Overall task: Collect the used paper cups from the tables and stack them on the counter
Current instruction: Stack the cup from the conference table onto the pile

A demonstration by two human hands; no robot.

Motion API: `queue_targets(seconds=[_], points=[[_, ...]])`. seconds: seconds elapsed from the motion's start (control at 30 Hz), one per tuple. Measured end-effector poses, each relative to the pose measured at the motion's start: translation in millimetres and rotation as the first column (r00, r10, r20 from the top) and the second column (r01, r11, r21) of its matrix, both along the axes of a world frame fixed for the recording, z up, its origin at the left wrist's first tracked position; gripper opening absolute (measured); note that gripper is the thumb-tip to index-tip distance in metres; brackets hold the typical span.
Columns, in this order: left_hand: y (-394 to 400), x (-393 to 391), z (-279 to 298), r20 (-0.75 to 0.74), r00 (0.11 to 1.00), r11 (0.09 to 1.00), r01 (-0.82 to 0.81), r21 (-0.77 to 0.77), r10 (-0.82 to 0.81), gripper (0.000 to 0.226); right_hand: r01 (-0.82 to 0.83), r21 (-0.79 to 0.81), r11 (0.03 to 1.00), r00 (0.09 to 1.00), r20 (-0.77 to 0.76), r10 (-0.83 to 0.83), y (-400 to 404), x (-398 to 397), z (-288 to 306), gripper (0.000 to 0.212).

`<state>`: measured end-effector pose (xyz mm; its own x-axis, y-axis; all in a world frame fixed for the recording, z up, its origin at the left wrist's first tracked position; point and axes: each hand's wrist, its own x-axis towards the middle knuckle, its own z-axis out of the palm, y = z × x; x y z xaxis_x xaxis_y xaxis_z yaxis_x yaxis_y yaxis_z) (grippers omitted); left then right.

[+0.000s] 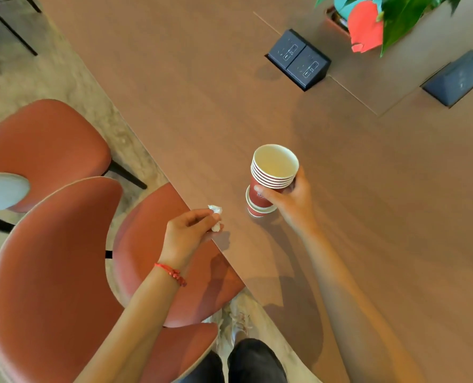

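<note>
Chairs: two rust-red chairs (50, 272) stand at 9 o'clock of the scene, on a pale mottled floor (14, 78); the nearer one's seat is tucked partly under the table edge.
Left hand: the left hand (188, 230) hovers over the table edge at about 7 o'clock from the cups, fingers curled, pinching a small crumpled white tissue (216, 218) at the fingertips. A red bracelet (171, 273) circles the wrist.
Table: the brown wooden table (395, 217) runs diagonally from 11 o'clock to 5 o'clock and fills the right of the view.
Cups: a nested stack of red paper cups (272, 172), white inside, sits upright near the table's near edge, roughly mid-scene. Its foot goes into two more cups (257, 210) standing on the wood; whether it is fully seated cannot be told.
Right hand: the right hand (290, 200) grips the stack from 4 o'clock, thumb and fingers curled round the red wall below the rims.
Sockets: a black double socket box (298, 59) is raised from the table at 1 o'clock from the cups; a second black box (453, 78) lies further toward 2 o'clock.
Plant: a plant with green leaves and a red flower (366, 26) stands at the top right corner.
</note>
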<state>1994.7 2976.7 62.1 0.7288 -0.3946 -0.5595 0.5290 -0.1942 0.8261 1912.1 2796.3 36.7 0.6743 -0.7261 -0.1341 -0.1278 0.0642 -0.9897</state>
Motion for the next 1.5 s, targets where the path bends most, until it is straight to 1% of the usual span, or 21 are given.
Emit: queue_targets(seconds=[0.17,0.43,0.63,0.77,0.87,0.93,1.07,1.13,1.3,1.5], points=[[3,3,-9,-0.042,0.999,1.000,-0.015,-0.010,0.014,0.006,0.020,-0.051,0.999,1.000,-0.019,-0.021,4,-3,-20,0.068],[4,5,-16,-0.086,0.996,0.999,-0.034,-0.006,0.034,0.006,0.036,-0.108,0.994,0.995,-0.084,-0.045,8,-3,-45,0.067],[2,6,-22,-0.110,0.993,0.999,-0.052,-0.010,0.051,0.004,0.029,-0.013,0.999,0.996,-0.089,-0.030,12,-5,-67,0.078],[2,7,-25,-0.114,0.992,0.998,-0.063,-0.006,0.062,0.004,-0.049,0.043,0.998,0.986,-0.159,0.055,11,-9,-89,0.085],[3,8,-25,-0.117,0.991,0.998,-0.069,-0.002,0.068,0.004,-0.011,0.020,1.000,0.979,-0.205,0.015,13,-9,-94,0.078],[5,8,-26,-0.110,0.991,0.997,-0.074,-0.002,0.074,0.005,0.014,-0.005,1.000,0.983,-0.184,-0.015,16,-7,-90,0.076],[12,7,-23,-0.092,0.991,0.995,-0.095,-0.005,0.095,0.003,-0.034,0.030,0.999,0.993,-0.111,0.037,21,-6,-75,0.080],[16,5,-21,-0.080,0.991,0.994,-0.108,-0.008,0.107,0.004,-0.072,0.067,0.995,0.995,-0.066,0.077,24,-5,-65,0.079],[32,-2,-14,-0.039,0.987,0.987,-0.158,-0.029,0.156,0.007,-0.171,0.109,0.979,0.985,0.005,0.171,36,0,-41,0.067],[67,-10,-3,-0.017,0.957,0.956,-0.289,-0.056,0.288,0.010,-0.351,0.142,0.926,0.936,0.066,0.345,65,14,-13,0.063]])
